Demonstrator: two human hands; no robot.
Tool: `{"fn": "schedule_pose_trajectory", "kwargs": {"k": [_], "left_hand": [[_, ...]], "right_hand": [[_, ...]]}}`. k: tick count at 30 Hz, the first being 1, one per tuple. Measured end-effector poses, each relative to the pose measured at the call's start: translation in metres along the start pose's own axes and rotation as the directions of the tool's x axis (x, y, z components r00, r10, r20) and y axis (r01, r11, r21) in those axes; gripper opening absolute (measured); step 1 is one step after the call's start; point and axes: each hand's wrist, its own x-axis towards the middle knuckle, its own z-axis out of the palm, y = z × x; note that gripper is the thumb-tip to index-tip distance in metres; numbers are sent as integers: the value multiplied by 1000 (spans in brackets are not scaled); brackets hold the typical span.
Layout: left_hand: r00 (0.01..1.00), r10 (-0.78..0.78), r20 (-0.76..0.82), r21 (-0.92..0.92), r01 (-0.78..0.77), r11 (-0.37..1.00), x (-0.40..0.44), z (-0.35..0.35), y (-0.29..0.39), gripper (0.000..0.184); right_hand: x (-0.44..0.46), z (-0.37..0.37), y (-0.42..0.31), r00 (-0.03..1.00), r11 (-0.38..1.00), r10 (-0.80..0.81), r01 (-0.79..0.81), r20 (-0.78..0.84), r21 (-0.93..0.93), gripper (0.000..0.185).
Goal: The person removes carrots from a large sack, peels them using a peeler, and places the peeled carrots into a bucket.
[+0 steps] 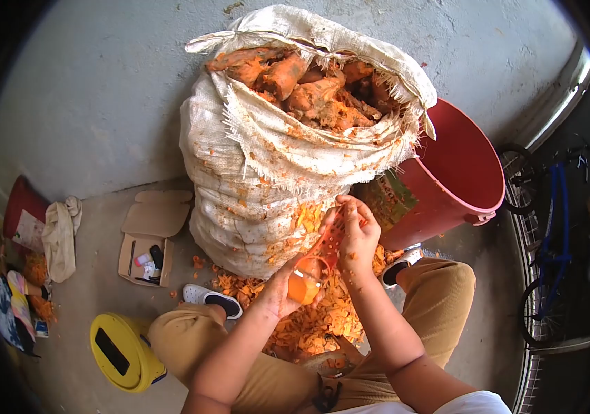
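My left hand is closed around a rounded orange piece with a reddish, see-through rim around its top. A red perforated strip runs up from this rim. The fingers of my right hand are bent in a pinch at the strip's upper end. Both hands are in front of a large white woven sack, filled with big orange-brown chunks. Below them, a heap of orange shavings lies between my legs. What the strip belongs to I cannot make out.
A red bin leans behind the sack on the right. On the left are a yellow lidded bucket, an open cardboard box with small items, and a dark red bucket with a cloth. A bicycle stands far right.
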Motion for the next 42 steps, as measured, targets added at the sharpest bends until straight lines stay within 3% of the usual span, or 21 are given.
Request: {"fn": "schedule_pose_trajectory", "kwargs": {"k": [5, 8, 10, 12, 16, 18, 19, 22, 27, 30, 31, 32, 34, 36, 38, 39, 40, 42], "left_hand": [[999, 28, -20, 39, -27, 999, 9, -1, 2, 51], [999, 40, -7, 138, -39, 990, 5, -2, 4, 51], [997, 21, 78, 230, -39, 972, -10, -2, 5, 50], [997, 54, 63, 141, -63, 988, -17, 2, 7, 52], [986, 37, 161, 14, -39, 999, -7, -2, 9, 56], [985, 32, 171, -25, -28, 999, -8, -2, 7, 57], [970, 58, 235, -50, -48, 998, -10, 0, 7, 49], [974, 133, 183, 164, -163, 973, -11, 5, 4, 37], [975, 48, 215, 202, -93, 975, -12, -3, 3, 40], [939, 28, 341, 280, -130, 951, -16, 2, 3, 41], [919, 19, 394, 309, -152, 939, -19, 4, 2, 41], [895, 6, 446, 338, -174, 925, -21, 6, 1, 41], [901, -25, 434, 302, -119, 946, -26, 9, 2, 39], [916, -25, 401, 230, -74, 970, -22, 3, 3, 38], [928, -6, 373, 189, -70, 980, -16, -3, 0, 37], [933, 7, 359, 164, -70, 984, -13, -3, -1, 37], [938, 21, 347, 141, -74, 987, -10, -2, -1, 38], [945, 49, 323, 156, -104, 982, -8, -3, 0, 39]], "right_hand": [[17, -9, 10, 998, 999, -13, 15, -55, 44, 23], [33, -20, 11, 984, 994, -50, 33, -168, -102, 21], [64, -61, -21, 956, 972, -192, 217, -223, 92, 19], [90, -80, -39, 902, 950, -302, 310, -310, -22, 18], [64, -56, -39, 944, 969, -234, 247, -232, 26, 21], [46, -38, -31, 985, 979, -144, 155, -92, 133, 23], [38, -28, -24, 991, 984, -111, 120, -74, 133, 24], [19, -5, -12, 1000, 988, -8, 5, 17, 152, 25], [4, 11, -7, 989, 994, 78, -86, 128, 63, 22], [16, 3, -10, 999, 991, -38, 39, 11, -131, 22], [34, -8, -12, 995, 998, -59, 56, -79, -37, 22], [50, -22, -20, 973, 985, -147, 128, -178, -112, 21], [82, -62, -23, 922, 965, -249, 263, -296, 8, 21], [81, -63, -38, 928, 941, -319, 335, -195, 56, 22], [57, -36, -43, 977, 984, -174, 178, -126, 21, 23], [46, -27, -42, 995, 995, -99, 99, -12, 30, 23], [36, -19, -39, 994, 999, -25, 21, 104, 32, 24], [20, -3, -27, 981, 996, 33, -49, 189, 80, 25]]}}
